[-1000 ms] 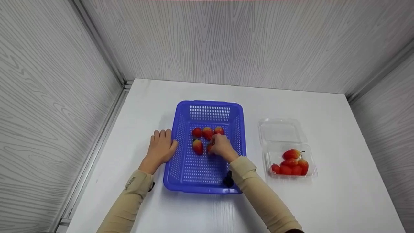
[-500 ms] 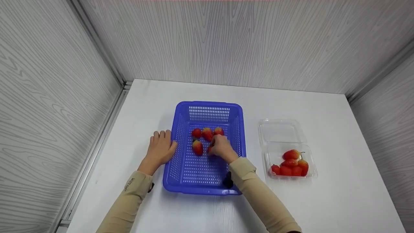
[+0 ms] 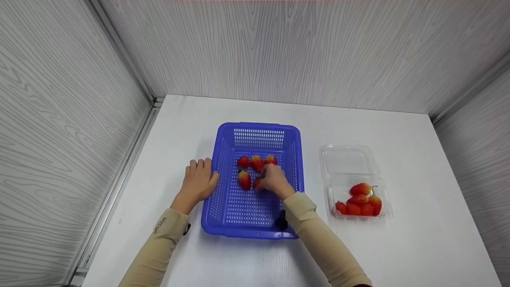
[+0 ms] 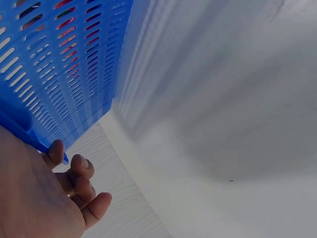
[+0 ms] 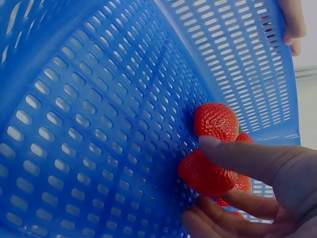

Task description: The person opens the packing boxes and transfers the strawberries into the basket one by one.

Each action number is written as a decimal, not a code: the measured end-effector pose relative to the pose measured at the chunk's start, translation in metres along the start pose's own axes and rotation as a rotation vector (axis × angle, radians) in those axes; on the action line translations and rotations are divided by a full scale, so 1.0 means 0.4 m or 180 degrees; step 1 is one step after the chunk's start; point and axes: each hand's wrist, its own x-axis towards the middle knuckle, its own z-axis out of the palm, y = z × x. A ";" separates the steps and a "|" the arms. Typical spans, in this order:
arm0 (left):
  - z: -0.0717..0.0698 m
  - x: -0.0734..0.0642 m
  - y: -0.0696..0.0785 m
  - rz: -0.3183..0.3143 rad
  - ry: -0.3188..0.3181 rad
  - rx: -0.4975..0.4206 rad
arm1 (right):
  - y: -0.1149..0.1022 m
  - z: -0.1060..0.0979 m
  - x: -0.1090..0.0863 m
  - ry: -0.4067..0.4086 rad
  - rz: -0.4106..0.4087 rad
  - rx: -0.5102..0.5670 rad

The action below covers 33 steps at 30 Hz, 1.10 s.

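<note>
A blue plastic basket (image 3: pixel 255 235) with slotted walls holds several red strawberries with yellowish ends. Inside it, my right hand (image 3: pixel 275 181) grips one strawberry (image 5: pixel 205 173); in the right wrist view the thumb lies over it and the fingers curl below. Another strawberry (image 5: pixel 216 120) sits just beyond the thumb tip, and one more strawberry (image 3: pixel 244 180) lies to the left of the held one. On the basket's left rim, my left hand (image 3: pixel 198 179) holds on, thumb over the edge. Its fingers (image 4: pixel 84 191) bend along the outside in the left wrist view.
Right of the basket, a clear plastic clamshell box (image 3: pixel 332 195) stands with its lid (image 3: pixel 346 159) folded back. Several strawberries (image 3: pixel 360 199) are heaped in it. Pale wood-grain panels (image 3: pixel 279 52) enclose the white table (image 3: pixel 422 239) at the back and sides.
</note>
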 end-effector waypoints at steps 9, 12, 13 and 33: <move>0.004 -0.002 0.005 -0.0002 -0.0005 0.0005 | 0.001 -0.003 -0.008 -0.0073 0.0096 0.0060; 0.007 -0.003 0.005 -0.0009 -0.0012 0.0006 | 0.001 -0.003 -0.009 -0.0078 0.0114 0.0082; 0.008 -0.003 0.005 -0.0004 -0.0011 0.0009 | 0.001 -0.003 -0.010 -0.0080 0.0119 0.0108; -0.003 0.006 0.003 -0.0007 -0.0066 0.0049 | -0.040 -0.095 -0.051 0.0260 -0.0378 -0.0058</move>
